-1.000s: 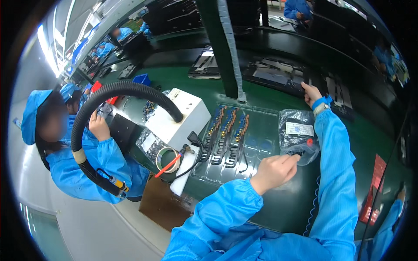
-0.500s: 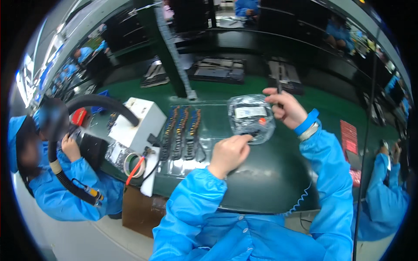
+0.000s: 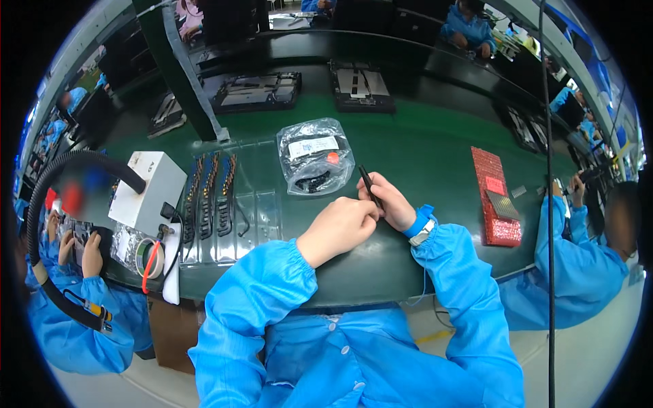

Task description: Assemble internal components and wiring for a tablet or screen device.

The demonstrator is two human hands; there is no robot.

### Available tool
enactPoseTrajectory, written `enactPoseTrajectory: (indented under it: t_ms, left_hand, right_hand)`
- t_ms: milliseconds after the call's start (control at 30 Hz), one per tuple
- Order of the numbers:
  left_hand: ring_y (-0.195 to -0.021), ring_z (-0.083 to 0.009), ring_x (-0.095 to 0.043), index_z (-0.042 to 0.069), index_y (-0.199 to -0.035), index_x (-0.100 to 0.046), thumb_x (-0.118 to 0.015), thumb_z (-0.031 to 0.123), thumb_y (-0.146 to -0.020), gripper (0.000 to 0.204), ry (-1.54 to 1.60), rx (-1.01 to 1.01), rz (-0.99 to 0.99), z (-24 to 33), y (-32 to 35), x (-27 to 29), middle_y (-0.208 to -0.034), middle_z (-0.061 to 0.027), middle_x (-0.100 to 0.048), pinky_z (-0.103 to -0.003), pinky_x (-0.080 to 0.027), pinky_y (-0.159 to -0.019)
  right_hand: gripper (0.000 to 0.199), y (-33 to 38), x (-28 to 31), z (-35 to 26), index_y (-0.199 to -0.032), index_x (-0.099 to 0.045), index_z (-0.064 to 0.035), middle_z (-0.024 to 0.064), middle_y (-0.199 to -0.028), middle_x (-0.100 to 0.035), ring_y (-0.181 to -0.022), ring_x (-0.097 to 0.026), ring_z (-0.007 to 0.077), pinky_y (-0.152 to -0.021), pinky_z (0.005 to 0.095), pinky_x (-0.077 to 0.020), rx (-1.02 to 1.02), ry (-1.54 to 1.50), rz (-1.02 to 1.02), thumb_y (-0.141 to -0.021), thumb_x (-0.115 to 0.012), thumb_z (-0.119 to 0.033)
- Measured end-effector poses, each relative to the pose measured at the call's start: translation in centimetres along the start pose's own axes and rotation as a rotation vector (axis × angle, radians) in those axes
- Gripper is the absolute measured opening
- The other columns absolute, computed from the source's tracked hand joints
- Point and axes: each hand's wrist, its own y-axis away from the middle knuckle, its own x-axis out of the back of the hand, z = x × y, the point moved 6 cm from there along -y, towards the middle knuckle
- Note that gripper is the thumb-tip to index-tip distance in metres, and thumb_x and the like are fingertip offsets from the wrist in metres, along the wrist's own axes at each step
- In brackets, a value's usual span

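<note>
My right hand (image 3: 394, 205) is closed on slim black tweezers (image 3: 366, 182), whose tips point up and away from me. Against its fingertips my left hand (image 3: 339, 230) is pinched shut; whatever lies between those fingers is hidden. Just beyond both hands rests a clear plastic bag (image 3: 299, 166) with a white label, a red dot and dark parts inside. To the left, a clear plastic tray (image 3: 262, 204) carries several dark cable strips (image 3: 206, 197) with coloured ends. A blue band with a metal plate circles my right wrist.
A white box (image 3: 146, 190) with a black hose, and a tape roll (image 3: 145, 257), stand at left. Red bubble wrap (image 3: 484, 197) lies at right. Flat device panels (image 3: 360, 88) sit at the back beside a post (image 3: 178, 75). Co-workers sit on both sides.
My left hand has left the plastic bag and come to meet my right hand. The right hand has come down nearer to me, tweezers still in it. The view has swung right.
</note>
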Motion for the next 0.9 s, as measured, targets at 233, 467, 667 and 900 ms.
enactPoseTrajectory:
  t_ms: [233,467,667,900]
  left_hand:
    - [-0.067,-0.0292,-0.06,0.008,-0.08,-0.06,-0.053,0.012,-0.075,0.01,-0.255,0.062,-0.033,-1.2,1.3,-2.0,-0.073,-0.0109,-0.061,-0.041,-0.049,-0.059]
    - [-0.068,-0.0286,-0.06,0.009,-0.082,-0.06,-0.053,0.012,-0.075,0.01,-0.238,0.08,0.03,-1.6,1.9,-2.1,-0.073,-0.0092,-0.06,-0.04,-0.048,-0.061]
    - [-0.076,-0.0231,-0.05,0.005,-0.091,-0.055,-0.057,0.001,-0.064,0.027,-0.377,-0.004,0.145,-1.1,1.4,-0.8,-0.087,-0.0075,-0.048,-0.033,-0.047,-0.059]
    - [-0.089,-0.0299,-0.052,0.003,-0.101,-0.053,-0.052,-0.005,-0.067,0.035,-0.162,0.064,0.127,-1.7,1.6,-1.3,-0.095,-0.0112,-0.05,-0.038,-0.045,-0.076]
  right_hand:
    - [0.012,0.9,1.0,-0.3,-0.1,-0.043,-0.0068,0.0006,-0.075,-0.047,-0.051,-0.035,0.0034,-0.044,0.0172,-0.0259,0.046,0.018,0.179,-0.088,-0.043,-0.011]
    - [0.031,1.3,1.5,-0.3,-0.121,-0.042,-0.0066,-0.0001,-0.076,-0.047,-0.052,-0.035,0.0018,-0.045,0.0154,-0.0269,0.076,0.133,0.237,-0.091,-0.046,-0.012]
    - [0.032,1.3,2.1,-0.7,-0.123,-0.042,-0.0069,0.0009,-0.076,-0.048,-0.053,-0.035,0.0019,-0.045,0.0157,-0.0279,0.145,0.189,0.297,-0.092,-0.046,-0.013]
    - [0.034,1.3,1.8,-0.9,-0.125,-0.042,-0.0049,0.0012,-0.076,-0.051,-0.051,-0.035,0.0016,-0.045,0.0152,-0.0296,0.151,0.189,0.312,-0.093,-0.042,-0.015]
